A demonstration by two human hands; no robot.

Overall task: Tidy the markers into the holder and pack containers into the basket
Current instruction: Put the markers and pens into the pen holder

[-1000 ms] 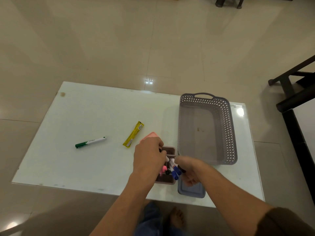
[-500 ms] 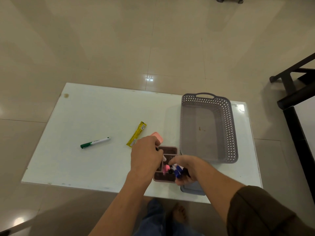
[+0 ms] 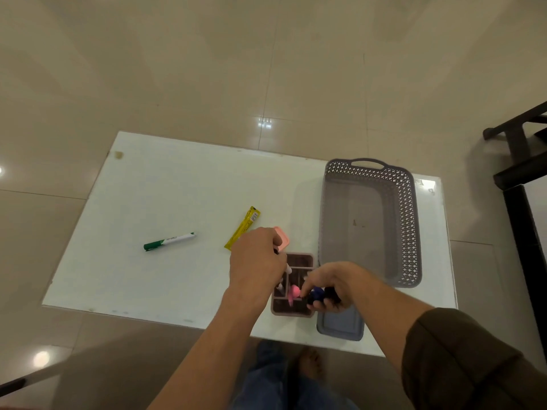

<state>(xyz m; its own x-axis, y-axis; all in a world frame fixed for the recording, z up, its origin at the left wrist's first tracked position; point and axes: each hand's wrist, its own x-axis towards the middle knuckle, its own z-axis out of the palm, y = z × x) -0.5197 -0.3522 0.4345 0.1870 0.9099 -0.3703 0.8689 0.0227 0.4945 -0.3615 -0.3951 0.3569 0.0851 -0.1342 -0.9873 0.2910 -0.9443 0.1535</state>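
A mauve marker holder (image 3: 299, 259) with compartments stands near the table's front edge. My left hand (image 3: 257, 263) is curled over its left side, gripping white-bodied markers (image 3: 286, 268) that stick down into it. My right hand (image 3: 331, 284) holds a bunch of blue- and black-capped markers (image 3: 317, 294) over the holder's right side. A pink-capped marker (image 3: 293, 292) stands in the holder. One green marker (image 3: 168, 241) lies alone on the table to the left. A grey perforated basket (image 3: 410, 220) stands open at the right.
A yellow sachet (image 3: 243, 226) lies left of the holder. A pink container (image 3: 282, 238) peeks out behind my left hand. A blue-grey lidded container (image 3: 340, 325) sits at the table's front edge under my right wrist. Dark furniture (image 3: 521, 161) stands at the right.
Both hands have stayed at the holder; my right hand has shifted slightly down over its right side with the markers. The view has tilted a little.
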